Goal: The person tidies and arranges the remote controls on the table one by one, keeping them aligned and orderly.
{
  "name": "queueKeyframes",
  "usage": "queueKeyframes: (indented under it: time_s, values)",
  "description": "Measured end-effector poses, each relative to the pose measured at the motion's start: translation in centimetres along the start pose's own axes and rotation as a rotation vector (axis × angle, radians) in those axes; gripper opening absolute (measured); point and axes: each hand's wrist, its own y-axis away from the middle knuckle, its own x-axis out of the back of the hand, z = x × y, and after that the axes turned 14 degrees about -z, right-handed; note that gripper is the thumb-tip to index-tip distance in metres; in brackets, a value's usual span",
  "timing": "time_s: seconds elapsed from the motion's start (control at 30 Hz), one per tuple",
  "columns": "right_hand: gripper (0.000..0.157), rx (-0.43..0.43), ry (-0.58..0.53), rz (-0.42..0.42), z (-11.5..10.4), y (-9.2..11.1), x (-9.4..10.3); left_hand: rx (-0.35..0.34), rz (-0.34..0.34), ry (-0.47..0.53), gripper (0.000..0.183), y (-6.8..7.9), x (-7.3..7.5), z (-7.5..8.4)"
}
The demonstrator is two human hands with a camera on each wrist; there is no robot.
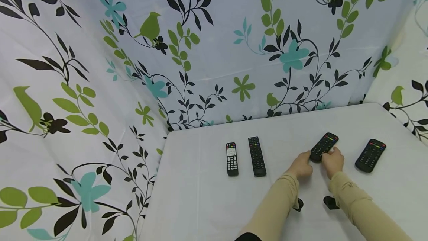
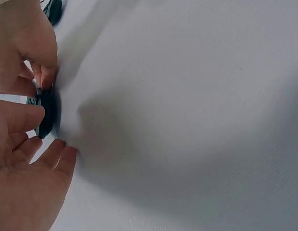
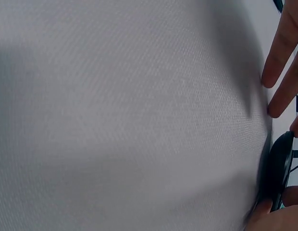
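Note:
A black remote control [image 1: 325,145] with small coloured buttons lies at a slant between my two hands, close over the table. My left hand [image 1: 302,164] pinches its near left edge, thumb on top and a finger beneath. On its right side my right hand [image 1: 333,162] grips the edge with thumb and fingertips. In the left wrist view, the left thumb [image 2: 29,117] rests against the remote [image 2: 47,113], other fingers stretched along the table. In the right wrist view, two right fingers [image 3: 279,62] reach straight down beside the remote [image 3: 279,161].
A second wide black remote [image 1: 370,155] lies slanted to the right. Left of my hands lie a slim remote with white keys [image 1: 232,159] and a long black one [image 1: 257,156]. The white table [image 1: 200,196] ends at a leaf-and-bird patterned curtain [image 1: 214,47].

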Motion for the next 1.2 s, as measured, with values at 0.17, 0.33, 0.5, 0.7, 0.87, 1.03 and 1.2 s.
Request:
queueKeyframes:
  time_s: [0.17,0.33,0.5,0.7,0.87,1.03,1.2]
  values:
    - [0.062,0.014,0.055,-0.028,-0.1,0.5,-0.1,0.004,0.022,-0.019,0.061,-0.2,-0.1,-0.2]
    - [0.059,0.034,0.076,-0.126,-0.1,0.8,-0.2,0.030,0.076,-0.066,0.049,0.0,-0.2,-0.3]
    - [0.058,0.056,0.055,-0.280,-0.4,0.7,-0.8,0.132,0.148,-0.031,0.041,0.6,0.0,-0.3]
    - [0.056,0.115,0.057,-0.327,-1.0,0.9,-1.9,0.200,0.200,0.042,0.039,1.1,0.0,-0.9]
    - [0.054,0.179,0.080,-0.386,-1.2,1.2,-2.8,0.226,0.230,0.087,0.049,1.4,-0.4,-1.5]
    - [0.054,0.178,0.063,-0.452,-1.7,1.5,-3.6,0.237,0.274,0.128,0.060,1.6,-0.8,-2.3]
    - [0.054,0.188,0.077,-0.461,-2.0,1.6,-4.0,0.232,0.301,0.143,0.059,1.8,-0.7,-2.9]
